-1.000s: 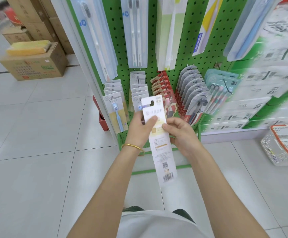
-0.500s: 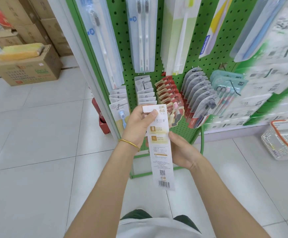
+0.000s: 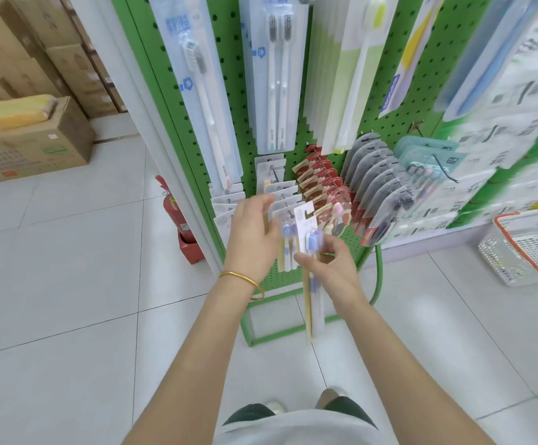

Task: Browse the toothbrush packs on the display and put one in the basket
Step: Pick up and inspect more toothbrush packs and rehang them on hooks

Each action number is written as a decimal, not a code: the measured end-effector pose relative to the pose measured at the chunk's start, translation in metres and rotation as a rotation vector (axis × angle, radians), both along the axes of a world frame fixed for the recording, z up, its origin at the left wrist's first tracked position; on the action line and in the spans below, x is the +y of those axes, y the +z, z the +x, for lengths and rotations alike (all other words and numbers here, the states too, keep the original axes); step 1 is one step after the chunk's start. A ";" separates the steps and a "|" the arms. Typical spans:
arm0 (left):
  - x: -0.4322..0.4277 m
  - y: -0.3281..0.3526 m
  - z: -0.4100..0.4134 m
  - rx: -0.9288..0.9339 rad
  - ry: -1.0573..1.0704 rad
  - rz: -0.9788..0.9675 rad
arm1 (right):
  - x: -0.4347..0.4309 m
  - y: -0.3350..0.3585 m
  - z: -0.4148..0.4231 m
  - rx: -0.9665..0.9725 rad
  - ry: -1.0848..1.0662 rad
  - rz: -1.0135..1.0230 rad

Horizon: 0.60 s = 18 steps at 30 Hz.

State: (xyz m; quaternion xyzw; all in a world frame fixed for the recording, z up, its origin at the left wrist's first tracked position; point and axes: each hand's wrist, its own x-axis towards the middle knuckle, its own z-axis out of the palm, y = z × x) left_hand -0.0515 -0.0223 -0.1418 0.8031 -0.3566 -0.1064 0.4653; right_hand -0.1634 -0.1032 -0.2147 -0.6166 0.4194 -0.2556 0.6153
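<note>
Flipped front-out, the toothbrush pack (image 3: 312,293) is now pinched by the right hand (image 3: 335,268) alone at centre frame. The left hand (image 3: 251,242) has let go, fingers loose. Browsing, I'd say; next comes the carry to the basket (image 3: 499,261), far right.

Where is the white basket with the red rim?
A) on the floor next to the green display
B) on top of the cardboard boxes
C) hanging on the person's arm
A: the basket sits on the floor, to the right of the green display, and neither arm carries it.
</note>
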 end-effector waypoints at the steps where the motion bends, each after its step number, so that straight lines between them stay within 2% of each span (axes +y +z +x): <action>1: 0.001 -0.001 0.001 -0.018 -0.011 0.018 | 0.002 -0.002 0.003 0.029 -0.029 -0.065; 7: 0.003 -0.003 0.010 -0.113 -0.042 0.087 | 0.007 -0.021 0.023 0.182 -0.064 -0.282; 14: 0.002 -0.003 0.018 -0.152 -0.050 0.104 | 0.009 -0.034 0.041 0.192 -0.124 -0.394; 18: -0.001 -0.002 0.022 -0.171 -0.052 0.119 | 0.005 -0.038 0.051 0.234 -0.126 -0.387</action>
